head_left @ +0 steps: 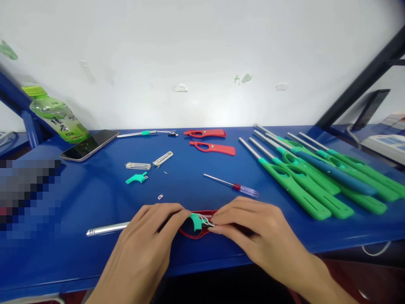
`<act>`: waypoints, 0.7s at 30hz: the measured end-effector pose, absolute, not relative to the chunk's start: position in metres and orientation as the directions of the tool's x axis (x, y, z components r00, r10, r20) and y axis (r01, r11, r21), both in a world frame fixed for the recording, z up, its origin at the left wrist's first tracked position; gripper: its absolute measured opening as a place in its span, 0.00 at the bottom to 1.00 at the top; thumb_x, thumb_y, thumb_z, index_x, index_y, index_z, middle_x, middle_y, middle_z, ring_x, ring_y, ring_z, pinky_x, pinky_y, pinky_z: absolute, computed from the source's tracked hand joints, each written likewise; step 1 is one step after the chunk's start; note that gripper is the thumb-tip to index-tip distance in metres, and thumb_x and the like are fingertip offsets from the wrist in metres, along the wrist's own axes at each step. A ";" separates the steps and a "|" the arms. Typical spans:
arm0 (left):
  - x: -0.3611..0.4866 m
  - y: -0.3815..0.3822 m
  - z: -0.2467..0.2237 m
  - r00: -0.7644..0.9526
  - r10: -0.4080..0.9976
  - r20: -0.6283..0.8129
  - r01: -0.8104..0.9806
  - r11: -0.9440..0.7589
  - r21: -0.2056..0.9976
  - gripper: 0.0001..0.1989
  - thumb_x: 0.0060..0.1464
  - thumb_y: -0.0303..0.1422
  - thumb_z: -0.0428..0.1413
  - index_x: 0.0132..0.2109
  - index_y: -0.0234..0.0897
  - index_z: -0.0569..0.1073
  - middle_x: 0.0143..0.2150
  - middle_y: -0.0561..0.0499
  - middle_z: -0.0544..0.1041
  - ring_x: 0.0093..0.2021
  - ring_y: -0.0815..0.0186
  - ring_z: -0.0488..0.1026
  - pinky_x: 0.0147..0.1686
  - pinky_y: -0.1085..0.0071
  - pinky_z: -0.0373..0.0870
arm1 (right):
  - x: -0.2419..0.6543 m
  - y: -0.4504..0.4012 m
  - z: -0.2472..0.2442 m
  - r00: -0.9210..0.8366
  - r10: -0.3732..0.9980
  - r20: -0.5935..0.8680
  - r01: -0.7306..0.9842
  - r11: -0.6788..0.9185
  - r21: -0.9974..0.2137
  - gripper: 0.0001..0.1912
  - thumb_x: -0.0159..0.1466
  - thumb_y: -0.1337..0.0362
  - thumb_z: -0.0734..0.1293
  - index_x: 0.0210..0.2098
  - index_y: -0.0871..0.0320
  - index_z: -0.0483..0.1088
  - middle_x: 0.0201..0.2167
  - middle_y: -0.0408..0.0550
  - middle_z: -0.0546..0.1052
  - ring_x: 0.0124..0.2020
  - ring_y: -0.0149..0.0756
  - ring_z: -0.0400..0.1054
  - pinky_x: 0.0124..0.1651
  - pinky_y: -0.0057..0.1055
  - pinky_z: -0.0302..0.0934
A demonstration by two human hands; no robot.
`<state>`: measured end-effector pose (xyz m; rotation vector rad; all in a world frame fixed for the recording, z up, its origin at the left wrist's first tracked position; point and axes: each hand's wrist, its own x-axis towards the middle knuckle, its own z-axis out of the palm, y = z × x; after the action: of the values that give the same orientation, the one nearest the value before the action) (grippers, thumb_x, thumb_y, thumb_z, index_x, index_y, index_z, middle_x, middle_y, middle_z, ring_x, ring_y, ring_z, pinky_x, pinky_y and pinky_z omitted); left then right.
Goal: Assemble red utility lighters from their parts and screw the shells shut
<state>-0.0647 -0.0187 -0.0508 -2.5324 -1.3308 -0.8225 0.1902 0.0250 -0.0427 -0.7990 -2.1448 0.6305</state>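
Note:
At the table's front edge lies an open red lighter shell (195, 236) between my two hands. A teal trigger (196, 222) and thin white wires (205, 220) sit inside it. My left hand (152, 232) is closed around the lighter's left end, and a silver metal tube (107, 229) sticks out to the left from under it. My right hand (253, 223) is closed over the shell's right end, its fingertips pinching where the wires run. What lies beneath those fingertips is mostly hidden.
Further back are a screwdriver (232, 185), two red shell halves (215, 148), clear fuel tanks (138, 166), a loose teal trigger (137, 178) and a metal tube (136, 134) with wires. Several green lighters (297, 190) lie right. A phone (90, 145) and bottle (60, 116) stand left.

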 end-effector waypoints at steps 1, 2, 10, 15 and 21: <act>-0.064 -0.018 -0.051 0.446 0.711 0.544 0.802 -0.587 0.110 0.16 0.75 0.21 0.46 0.58 0.35 0.75 0.54 0.48 0.78 0.51 0.64 0.74 0.54 0.67 0.67 | 0.190 0.025 -0.042 -0.524 0.708 0.473 0.340 0.684 -0.646 0.03 0.73 0.68 0.74 0.42 0.54 0.81 0.40 0.38 0.86 0.40 0.29 0.80 0.49 0.24 0.70; -0.064 -0.018 -0.051 0.446 0.710 0.546 0.800 -0.589 0.112 0.16 0.75 0.21 0.46 0.58 0.35 0.75 0.54 0.48 0.78 0.50 0.64 0.74 0.54 0.67 0.67 | 0.190 0.025 -0.042 -0.523 0.708 0.475 0.341 0.684 -0.645 0.03 0.73 0.68 0.74 0.42 0.54 0.81 0.40 0.38 0.86 0.40 0.28 0.80 0.49 0.23 0.70; -0.065 -0.018 -0.053 0.444 0.718 0.535 0.797 -0.589 0.129 0.15 0.75 0.21 0.48 0.58 0.36 0.76 0.53 0.48 0.80 0.49 0.62 0.74 0.53 0.64 0.68 | 0.187 0.022 -0.038 -0.493 0.738 0.461 0.367 0.657 -0.658 0.03 0.72 0.68 0.75 0.44 0.53 0.81 0.40 0.35 0.87 0.40 0.25 0.80 0.49 0.19 0.68; -0.065 -0.017 -0.051 0.452 0.714 0.535 0.803 -0.587 0.106 0.16 0.73 0.20 0.48 0.58 0.36 0.76 0.52 0.47 0.80 0.48 0.61 0.75 0.51 0.63 0.70 | 0.188 0.023 -0.040 -0.502 0.735 0.456 0.373 0.659 -0.653 0.03 0.72 0.68 0.74 0.44 0.53 0.82 0.40 0.37 0.86 0.40 0.27 0.80 0.49 0.22 0.69; -0.064 -0.017 -0.048 0.468 0.696 0.544 0.804 -0.591 0.064 0.24 0.65 0.14 0.46 0.58 0.38 0.76 0.51 0.48 0.81 0.45 0.61 0.77 0.46 0.63 0.72 | 0.189 0.025 -0.043 -0.527 0.705 0.475 0.368 0.693 -0.620 0.04 0.74 0.68 0.73 0.43 0.54 0.82 0.41 0.38 0.86 0.40 0.29 0.80 0.49 0.25 0.70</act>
<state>-0.0643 -0.0170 -0.0477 -2.5137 -1.3027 -0.7906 0.1888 0.0249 -0.0427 -0.8170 -2.1656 0.5875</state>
